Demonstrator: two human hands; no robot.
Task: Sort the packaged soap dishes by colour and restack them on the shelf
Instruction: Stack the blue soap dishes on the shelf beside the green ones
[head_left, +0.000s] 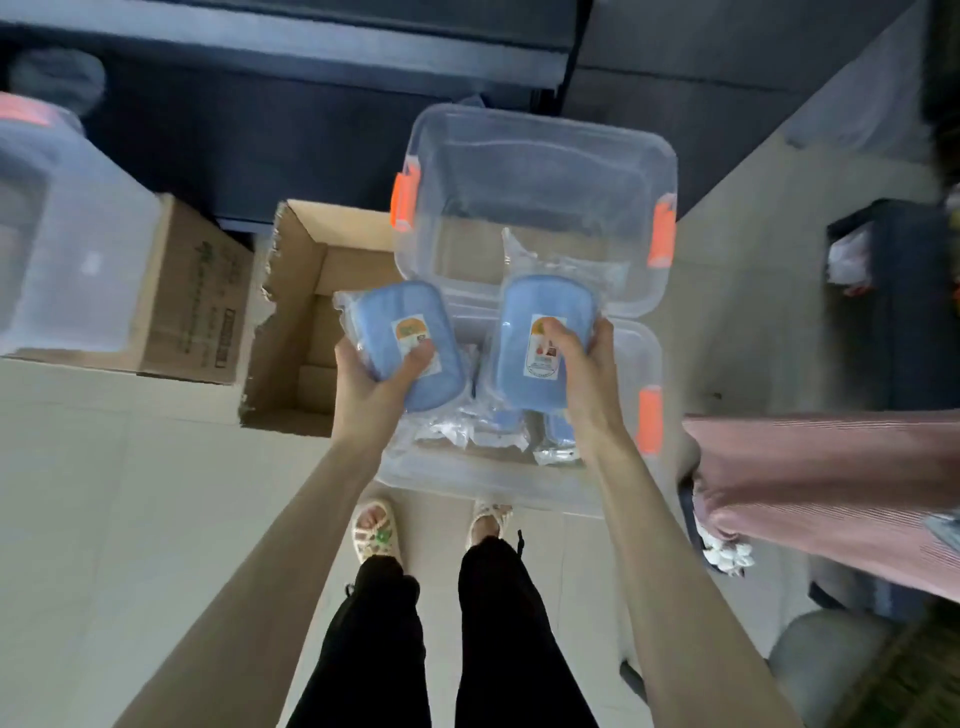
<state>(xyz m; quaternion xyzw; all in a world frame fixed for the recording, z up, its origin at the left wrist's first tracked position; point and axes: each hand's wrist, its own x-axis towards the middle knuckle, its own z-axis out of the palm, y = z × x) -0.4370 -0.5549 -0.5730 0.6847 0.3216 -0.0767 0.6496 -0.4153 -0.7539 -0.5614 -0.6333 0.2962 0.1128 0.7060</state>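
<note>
Left hand (366, 387) grips one blue soap dish (397, 325), right hand (589, 376) another, above a bin (519, 488) (more inside).

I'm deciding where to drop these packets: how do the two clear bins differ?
The far bin looks empty; the near bin holds wrapped blue soap dishes. The far bin shows orange latches on both sides; the near bin shows one, on its right. Both are clear plastic.

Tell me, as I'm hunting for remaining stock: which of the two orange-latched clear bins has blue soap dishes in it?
The nearer bin: blue packets lie in it. The farther bin shows none.
</note>
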